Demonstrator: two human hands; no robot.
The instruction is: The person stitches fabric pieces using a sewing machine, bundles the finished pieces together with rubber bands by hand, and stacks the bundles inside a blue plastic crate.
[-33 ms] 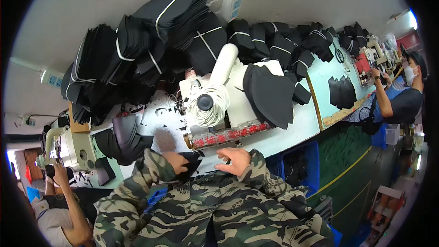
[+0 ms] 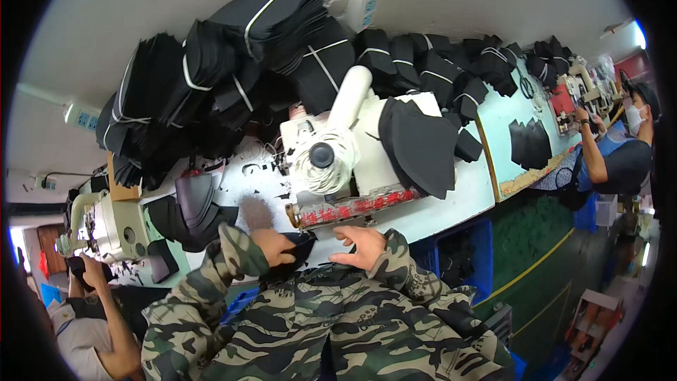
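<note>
At the table's near edge, my left hand [image 2: 273, 248] grips a dark, glossy black cut piece [image 2: 302, 248], thumb and fingers closed on its left side. Just to the right, my right hand [image 2: 362, 246] is empty, its thumb and fingers apart. Both hands are in front of a cream sewing-type machine [image 2: 294, 142] with a red, worn front edge [image 2: 356, 206]. A coil of white cord [image 2: 321, 178] hangs on the machine. Several black fan-shaped panels [image 2: 425, 147] rest on its right side.
Behind the machine are strapped stacks of black panels [image 2: 271, 25]. Loose black pieces [image 2: 201, 208] lie left on the white table [image 2: 458, 201]. A blue crate [image 2: 482, 257] stands below right. One co-worker [image 2: 613, 162] sits far right, another [image 2: 106, 324] at left by a second machine [image 2: 120, 233].
The black piece in my left hand has tilted up and shows more of its surface. My right hand has barely moved.
</note>
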